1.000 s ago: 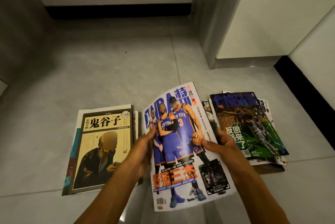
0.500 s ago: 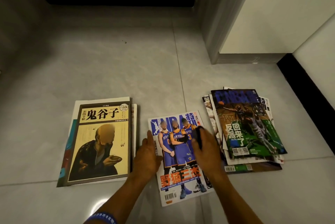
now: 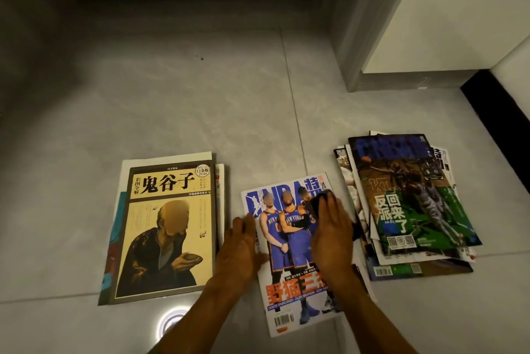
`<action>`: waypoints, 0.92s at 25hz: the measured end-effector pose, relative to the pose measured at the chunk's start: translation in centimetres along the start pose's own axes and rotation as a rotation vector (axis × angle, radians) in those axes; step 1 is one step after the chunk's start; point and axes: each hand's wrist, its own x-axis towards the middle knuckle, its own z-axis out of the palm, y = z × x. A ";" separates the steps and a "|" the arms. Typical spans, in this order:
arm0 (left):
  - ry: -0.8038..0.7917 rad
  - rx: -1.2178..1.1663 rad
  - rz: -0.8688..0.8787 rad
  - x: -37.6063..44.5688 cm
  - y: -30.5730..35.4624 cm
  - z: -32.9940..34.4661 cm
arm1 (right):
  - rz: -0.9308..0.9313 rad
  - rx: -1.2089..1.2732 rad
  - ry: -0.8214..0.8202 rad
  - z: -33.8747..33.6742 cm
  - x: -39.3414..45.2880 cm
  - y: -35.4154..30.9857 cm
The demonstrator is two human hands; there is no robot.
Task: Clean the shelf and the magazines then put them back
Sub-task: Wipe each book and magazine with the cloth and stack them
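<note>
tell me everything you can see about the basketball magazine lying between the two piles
The basketball magazine lies flat and closed on the grey tiled floor, cover up, slightly tilted. Its glossy white cover shows three players in blue New York jerseys, a blue NBA title, orange Chinese characters low down and a barcode at the near left corner. The left hand rests on its left edge; the right hand presses a dark cloth onto the upper right of the cover. It touches neither pile, as far as can be seen.
</note>
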 end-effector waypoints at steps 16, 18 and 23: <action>-0.050 -0.228 -0.045 0.8 -0.8 1.3 | -0.197 0.163 0.001 3.4 1.8 -8.1; -0.056 -0.340 -0.107 0.8 -0.7 1.6 | -0.494 0.138 -0.131 3.3 1.1 -8.0; -0.015 -0.374 -0.071 0.2 -0.7 0.3 | -0.141 0.133 0.023 1.6 4.4 -2.1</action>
